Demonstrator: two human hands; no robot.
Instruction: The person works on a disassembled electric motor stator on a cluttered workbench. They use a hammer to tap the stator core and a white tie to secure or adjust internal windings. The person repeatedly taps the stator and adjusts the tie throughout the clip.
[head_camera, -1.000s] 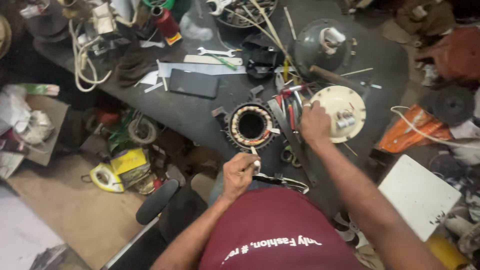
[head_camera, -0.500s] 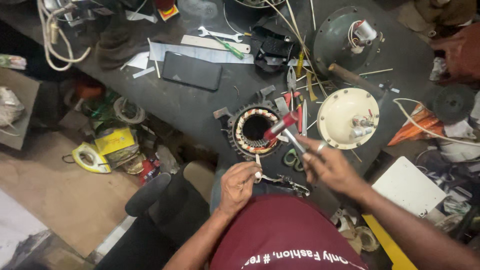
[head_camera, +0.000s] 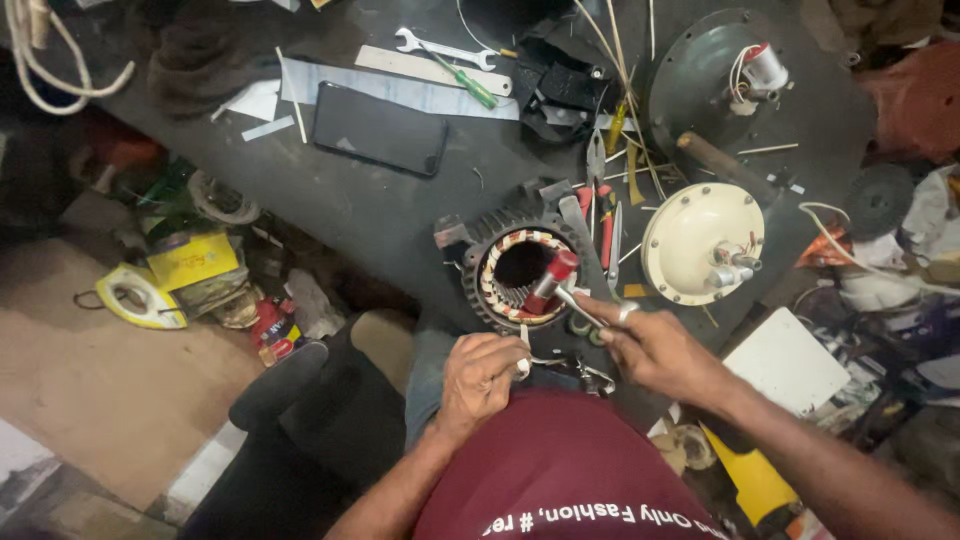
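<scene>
Cluttered dark bench (head_camera: 400, 215) carries a motor stator (head_camera: 520, 275) at its near edge, windings fitted. Right hand (head_camera: 655, 345) grips a red-handled tool (head_camera: 545, 285) inside the bore; left hand (head_camera: 480, 375) pinches a thin white strip (head_camera: 523, 350).

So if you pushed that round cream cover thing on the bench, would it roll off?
Probably not. The cream cover lies flat on the dark bench like a lid, so it would likely slide instead of rolling. It looks rigid and fairly heavy. The wires at its hub could snag on clutter.
</scene>
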